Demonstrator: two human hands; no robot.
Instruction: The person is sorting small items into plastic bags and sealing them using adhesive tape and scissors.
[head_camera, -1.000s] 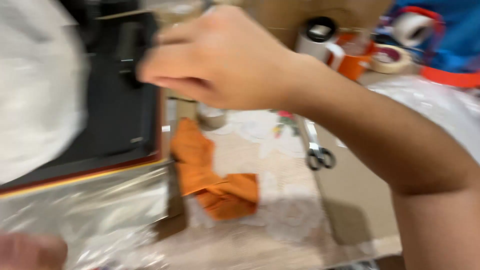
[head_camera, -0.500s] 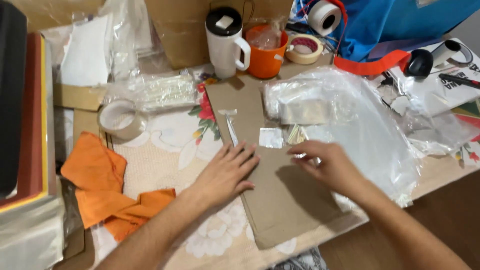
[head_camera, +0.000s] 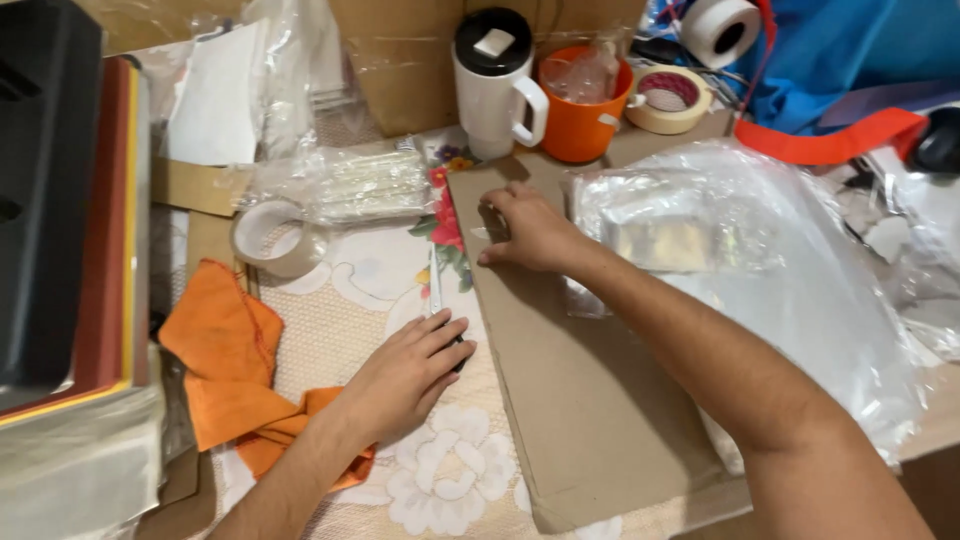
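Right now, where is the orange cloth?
The orange cloth lies on the table's left side, beside the left hand and below the tape roll.

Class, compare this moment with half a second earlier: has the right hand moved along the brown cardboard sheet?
Yes. The right hand has moved up the cardboard sheet, away from the person, toward the white mug at its far end.
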